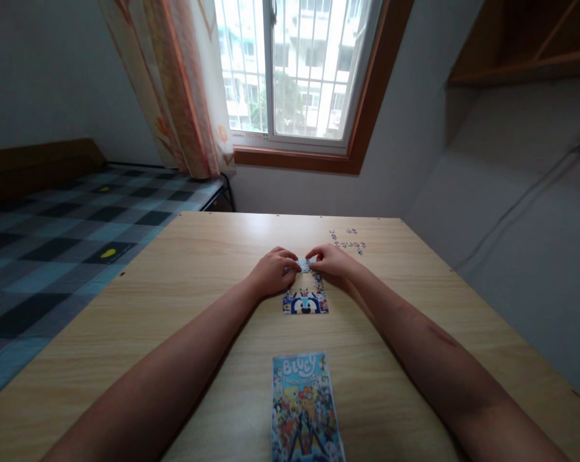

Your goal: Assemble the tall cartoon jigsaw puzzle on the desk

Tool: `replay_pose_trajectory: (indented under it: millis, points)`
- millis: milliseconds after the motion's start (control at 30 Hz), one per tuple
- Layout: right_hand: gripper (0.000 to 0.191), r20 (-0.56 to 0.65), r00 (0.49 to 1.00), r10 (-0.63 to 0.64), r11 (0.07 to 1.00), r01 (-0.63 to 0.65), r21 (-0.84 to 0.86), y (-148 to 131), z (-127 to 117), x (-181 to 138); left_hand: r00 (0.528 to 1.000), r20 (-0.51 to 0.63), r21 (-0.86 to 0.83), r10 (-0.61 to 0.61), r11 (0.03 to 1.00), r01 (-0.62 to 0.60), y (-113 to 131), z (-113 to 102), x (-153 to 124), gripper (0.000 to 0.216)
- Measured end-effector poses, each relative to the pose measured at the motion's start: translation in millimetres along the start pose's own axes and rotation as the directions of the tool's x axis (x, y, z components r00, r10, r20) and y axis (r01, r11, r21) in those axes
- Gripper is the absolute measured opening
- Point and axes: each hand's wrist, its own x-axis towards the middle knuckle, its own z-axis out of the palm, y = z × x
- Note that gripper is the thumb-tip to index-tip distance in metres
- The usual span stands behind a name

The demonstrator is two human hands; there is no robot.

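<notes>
A partly built jigsaw puzzle (305,300) with a blue cartoon figure lies in the middle of the wooden table (184,301). My left hand (272,271) and my right hand (332,261) both rest at its far edge, fingers curled and pinched together on a small pale puzzle piece (304,264) between them. Both forearms stretch out from the near edge of the table on either side of the puzzle.
A colourful reference picture card (305,408) lies near the front edge. Several loose puzzle pieces (348,241) are scattered at the far right of the table. A checked bed (54,244) stands to the left, a window (290,70) ahead.
</notes>
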Motion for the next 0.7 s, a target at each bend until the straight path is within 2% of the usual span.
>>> replay_pose_trajectory:
  millis: [400,600,700]
  points:
    - [0.035,0.005,1.000,0.023,1.000,-0.023,0.001,-6,4,-2,1.000,-0.020,0.018,0.015,1.000,-0.015,-1,1,-1,0.026]
    - [0.053,0.000,0.998,0.064,0.996,-0.064,0.060,-4,9,1,1.000,-0.020,0.027,0.009,1.000,-0.008,-1,2,0,0.025]
    - [0.055,0.005,0.997,0.071,0.991,-0.071,0.115,-2,10,2,1.000,-0.025,0.025,0.009,1.000,-0.009,-1,2,0,0.025]
